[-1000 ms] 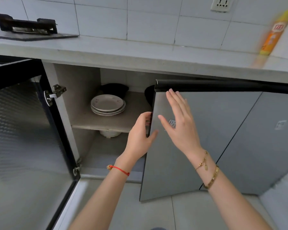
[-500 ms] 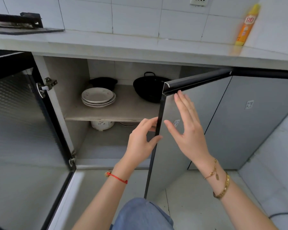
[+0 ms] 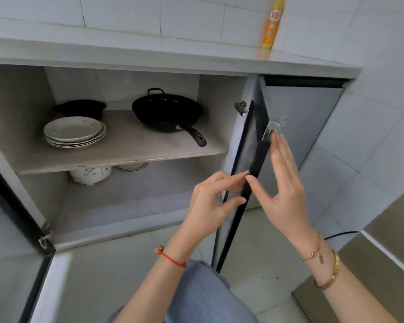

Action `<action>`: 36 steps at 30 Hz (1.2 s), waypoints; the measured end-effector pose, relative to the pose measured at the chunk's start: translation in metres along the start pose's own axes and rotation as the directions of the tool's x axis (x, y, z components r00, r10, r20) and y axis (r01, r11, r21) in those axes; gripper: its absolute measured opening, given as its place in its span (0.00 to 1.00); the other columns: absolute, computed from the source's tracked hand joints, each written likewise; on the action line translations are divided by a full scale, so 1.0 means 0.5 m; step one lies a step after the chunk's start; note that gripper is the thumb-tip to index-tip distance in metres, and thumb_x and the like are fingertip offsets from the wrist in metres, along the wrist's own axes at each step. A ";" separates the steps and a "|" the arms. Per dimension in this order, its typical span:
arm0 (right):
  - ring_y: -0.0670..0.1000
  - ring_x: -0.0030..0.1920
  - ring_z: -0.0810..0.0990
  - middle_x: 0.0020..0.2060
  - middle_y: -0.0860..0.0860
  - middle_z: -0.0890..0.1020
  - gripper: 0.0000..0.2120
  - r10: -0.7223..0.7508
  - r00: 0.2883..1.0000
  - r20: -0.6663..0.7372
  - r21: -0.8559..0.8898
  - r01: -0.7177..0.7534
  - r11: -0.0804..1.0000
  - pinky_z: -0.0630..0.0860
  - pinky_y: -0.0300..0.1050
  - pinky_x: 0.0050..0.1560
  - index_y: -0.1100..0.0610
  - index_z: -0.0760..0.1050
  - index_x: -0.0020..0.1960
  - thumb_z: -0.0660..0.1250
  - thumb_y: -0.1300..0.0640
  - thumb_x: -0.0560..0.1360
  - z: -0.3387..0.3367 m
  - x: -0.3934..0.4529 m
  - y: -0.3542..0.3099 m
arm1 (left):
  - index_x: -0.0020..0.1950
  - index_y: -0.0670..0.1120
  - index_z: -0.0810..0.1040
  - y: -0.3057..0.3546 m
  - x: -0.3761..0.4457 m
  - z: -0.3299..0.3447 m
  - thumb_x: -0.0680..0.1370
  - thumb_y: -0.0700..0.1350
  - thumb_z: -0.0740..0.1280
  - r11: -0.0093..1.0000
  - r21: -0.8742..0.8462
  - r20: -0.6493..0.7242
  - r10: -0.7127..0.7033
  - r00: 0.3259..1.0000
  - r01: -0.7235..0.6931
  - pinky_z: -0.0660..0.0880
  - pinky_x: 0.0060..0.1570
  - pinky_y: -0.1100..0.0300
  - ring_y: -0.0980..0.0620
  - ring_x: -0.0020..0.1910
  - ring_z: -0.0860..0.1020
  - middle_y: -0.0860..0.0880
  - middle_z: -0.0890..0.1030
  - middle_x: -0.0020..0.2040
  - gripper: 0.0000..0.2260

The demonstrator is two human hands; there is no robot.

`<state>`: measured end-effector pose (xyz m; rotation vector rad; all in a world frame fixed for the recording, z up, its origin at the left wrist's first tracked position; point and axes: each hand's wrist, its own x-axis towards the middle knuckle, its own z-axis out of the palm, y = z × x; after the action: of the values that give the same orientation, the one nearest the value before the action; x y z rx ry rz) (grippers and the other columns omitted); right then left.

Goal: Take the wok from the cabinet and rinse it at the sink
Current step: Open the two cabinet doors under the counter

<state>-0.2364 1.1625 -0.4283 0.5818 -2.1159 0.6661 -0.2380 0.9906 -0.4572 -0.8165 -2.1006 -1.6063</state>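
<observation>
Two hands meet at the free edge of the right cabinet door (image 3: 254, 173), which stands swung out almost edge-on to the camera. The left hand (image 3: 210, 201) reaches in from the cabinet side, its fingers loosely bent and its fingertips (image 3: 240, 177) touching the door's dark edge; whether they actually pinch it cannot be told. The right hand (image 3: 282, 190) lies on the door's outer face with fingers straight and spread wide, the palm flat toward the panel and the thumb against the edge, just across from the other hand's fingertips. A red string bracelet (image 3: 173, 259) sits on the left wrist, and two gold bracelets (image 3: 322, 264) on the right. Below the forearms a knee in blue fabric (image 3: 205, 297) shows. Inside the open cabinet (image 3: 117, 201), the wok (image 3: 167, 110) rests untouched on the upper shelf (image 3: 126, 148), toward its right side, black, with a loop handle at the back and a long handle pointing out toward the shelf's front right. Left of it, well apart, sits a stack of pale plates (image 3: 74, 131), with a dark dish (image 3: 81, 107) behind them. Under the shelf stand a white patterned pot (image 3: 90, 174) and a bowl (image 3: 133, 166) beside it. The left door (image 3: 14, 229) hangs open at the frame's edge. On the countertop (image 3: 149, 54) above, at the right, stands a yellow bottle (image 3: 272, 24) against the white tiled wall.
</observation>
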 end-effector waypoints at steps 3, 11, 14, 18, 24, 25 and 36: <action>0.54 0.80 0.55 0.80 0.51 0.57 0.35 0.013 1.000 0.015 -0.042 -0.013 0.999 0.56 0.49 0.79 0.62 0.55 0.80 0.66 0.51 0.80 -0.055 -0.018 0.037 | 0.66 0.49 0.80 0.006 0.013 0.050 0.72 0.37 0.75 0.997 -0.060 0.053 0.047 0.997 -0.044 0.74 0.58 0.65 0.59 0.50 0.81 0.54 0.81 0.48 0.23; 0.50 0.80 0.52 0.80 0.40 0.50 0.34 0.126 0.991 0.050 -0.220 -0.112 0.969 0.51 0.42 0.79 0.58 0.54 0.80 0.61 0.45 0.81 -0.175 -0.049 0.099 | 0.76 0.53 0.67 -0.006 0.034 0.197 0.77 0.44 0.71 0.982 -0.026 0.185 0.191 0.964 -0.189 0.71 0.66 0.58 0.53 0.64 0.73 0.52 0.74 0.62 0.29; 0.48 0.80 0.50 0.80 0.41 0.49 0.33 0.192 0.980 0.053 -0.313 -0.166 0.935 0.48 0.39 0.79 0.57 0.52 0.81 0.59 0.45 0.82 -0.207 -0.060 0.119 | 0.79 0.53 0.60 -0.007 0.038 0.252 0.79 0.46 0.69 0.971 0.011 0.230 0.231 0.945 -0.240 0.65 0.73 0.57 0.55 0.74 0.64 0.53 0.65 0.74 0.31; 0.48 0.80 0.51 0.80 0.49 0.54 0.32 0.240 0.971 0.001 -0.394 -0.221 0.892 0.50 0.41 0.79 0.58 0.53 0.80 0.58 0.46 0.82 -0.230 -0.073 0.150 | 0.81 0.53 0.52 -0.013 0.049 0.307 0.80 0.47 0.67 0.965 0.040 0.306 0.236 0.922 -0.260 0.62 0.75 0.53 0.57 0.79 0.56 0.55 0.54 0.80 0.35; 0.48 0.80 0.51 0.81 0.50 0.54 0.31 0.304 0.949 -0.090 -0.460 -0.310 0.832 0.48 0.40 0.79 0.56 0.51 0.81 0.59 0.49 0.83 -0.262 -0.083 0.211 | 0.81 0.53 0.48 -0.028 0.083 0.364 0.81 0.48 0.65 0.960 0.059 0.459 0.216 0.862 -0.272 0.63 0.74 0.44 0.53 0.80 0.52 0.53 0.45 0.82 0.35; 0.49 0.80 0.51 0.81 0.51 0.55 0.31 0.306 0.947 -0.094 -0.473 -0.313 0.823 0.48 0.41 0.79 0.57 0.51 0.81 0.59 0.49 0.83 -0.267 -0.081 0.221 | 0.81 0.54 0.47 -0.029 0.088 0.373 0.81 0.49 0.65 0.960 0.061 0.471 0.213 0.856 -0.273 0.63 0.74 0.44 0.53 0.81 0.51 0.54 0.44 0.82 0.35; 0.51 0.80 0.52 0.80 0.53 0.56 0.31 0.290 0.953 -0.086 -0.524 -0.290 0.800 0.52 0.48 0.80 0.60 0.53 0.80 0.58 0.48 0.83 -0.296 -0.073 0.280 | 0.81 0.58 0.41 -0.028 0.106 0.435 0.82 0.46 0.62 0.961 0.133 0.469 0.155 0.869 -0.244 0.44 0.77 0.56 0.56 0.81 0.44 0.58 0.38 0.81 0.36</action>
<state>-0.2171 1.3682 -0.4166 -0.0580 -2.2770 0.2055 -0.2759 1.2083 -0.4966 -1.4026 -2.3319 -1.1630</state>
